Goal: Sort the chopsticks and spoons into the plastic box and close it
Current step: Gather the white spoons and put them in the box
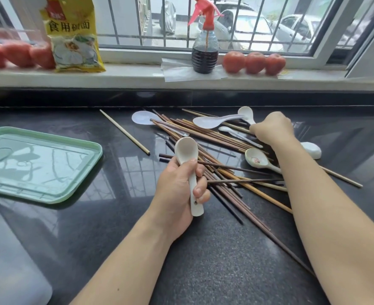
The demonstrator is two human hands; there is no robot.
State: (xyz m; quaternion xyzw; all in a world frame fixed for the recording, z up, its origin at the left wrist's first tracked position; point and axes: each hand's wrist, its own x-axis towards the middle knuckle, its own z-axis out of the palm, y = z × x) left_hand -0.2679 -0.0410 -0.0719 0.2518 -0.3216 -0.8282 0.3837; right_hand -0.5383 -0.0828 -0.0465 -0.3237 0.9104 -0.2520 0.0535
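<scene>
My left hand (179, 186) is wrapped around the handle of a cream ceramic soup spoon (187, 160), bowl pointing up toward twelve o'clock, thumb pressed across its neck. My right hand (270, 128) is out at about one o'clock from it, knuckles up and fingers curled down into the far side of the pile; it seems to be closing on the handle of a white spoon (246, 113), though the fingers hide the contact and I cannot tell if it truly has it. The heap of brown chopsticks (206, 130) fans across the black counter (203, 260) between my forearms, with one pale chopstick (124, 131) lying apart at ten o'clock. A translucent rice paddle (212, 121) rests on top of the sticks, a flower-painted spoon (256, 158) lies beside my right wrist, and another white spoon (312, 149) peeks out behind that arm. The green lid (38, 164) sits flat at nine o'clock. The corner of the plastic box (10, 260) shows at seven o'clock, blurred.
</scene>
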